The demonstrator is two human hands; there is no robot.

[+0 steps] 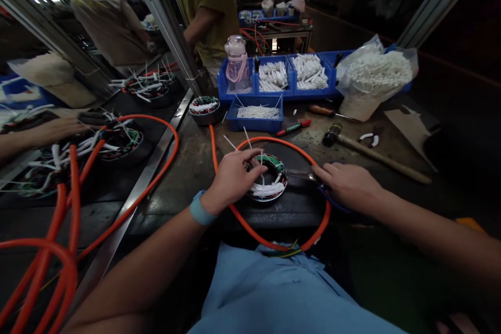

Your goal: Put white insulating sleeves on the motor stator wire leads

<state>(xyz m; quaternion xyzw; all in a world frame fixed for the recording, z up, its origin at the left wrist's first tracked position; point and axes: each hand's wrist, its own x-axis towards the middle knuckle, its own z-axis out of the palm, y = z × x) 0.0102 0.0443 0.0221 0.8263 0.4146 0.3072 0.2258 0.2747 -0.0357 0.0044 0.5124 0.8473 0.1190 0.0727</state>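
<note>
A round motor stator (270, 190), wound with wires and white sleeves, lies on the bench in front of me. My left hand (238, 172), with a light-blue wristband, rests over its left side. Its thumb and forefinger pinch a thin white cable tie (262, 157) that stands up from the ring. More white tie ends (248, 137) stick up behind that hand. To the right, my right hand (344, 182) is closed around scissors (301, 174), their blades pointing left at the stator's edge. An orange cable (309, 155) loops around the stator.
Blue bins (291, 83) hold white sleeves and a pink bottle (238, 65). A blue tray (256, 122) holds thin white ties. On the right lie a mallet (376, 154), pliers (369, 140), a screwdriver (323, 110) and a red marker (293, 128). At left, a co-worker's arm (35, 138) reaches over other stators.
</note>
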